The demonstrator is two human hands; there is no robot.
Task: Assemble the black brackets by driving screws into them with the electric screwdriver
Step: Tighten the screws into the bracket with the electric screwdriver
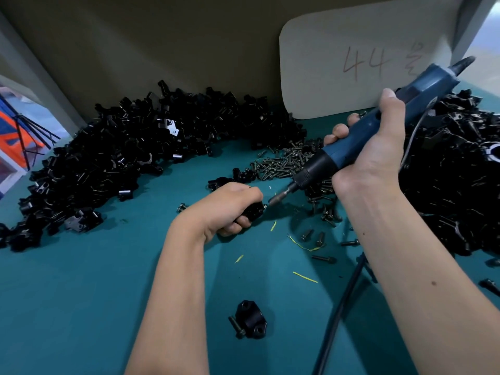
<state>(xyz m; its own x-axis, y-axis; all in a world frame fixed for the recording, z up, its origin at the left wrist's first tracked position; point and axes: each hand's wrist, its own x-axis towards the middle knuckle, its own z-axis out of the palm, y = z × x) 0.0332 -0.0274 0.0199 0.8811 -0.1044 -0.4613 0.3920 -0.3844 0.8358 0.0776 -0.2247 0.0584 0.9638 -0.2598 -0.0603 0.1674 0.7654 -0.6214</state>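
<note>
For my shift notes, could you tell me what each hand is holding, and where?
The left hand grips a black bracket around its body. The right hand grips the blue electric screwdriver around the middle of its barrel.

teal tabletop, beige back wall.

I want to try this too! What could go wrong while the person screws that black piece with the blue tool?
The left hand grips the small bracket right beside the spinning bit, so a slip could nick a finger. The screw might go in crooked, since the electric screwdriver in the right hand comes in at a slant. The black cable could snag loose screws.
</note>
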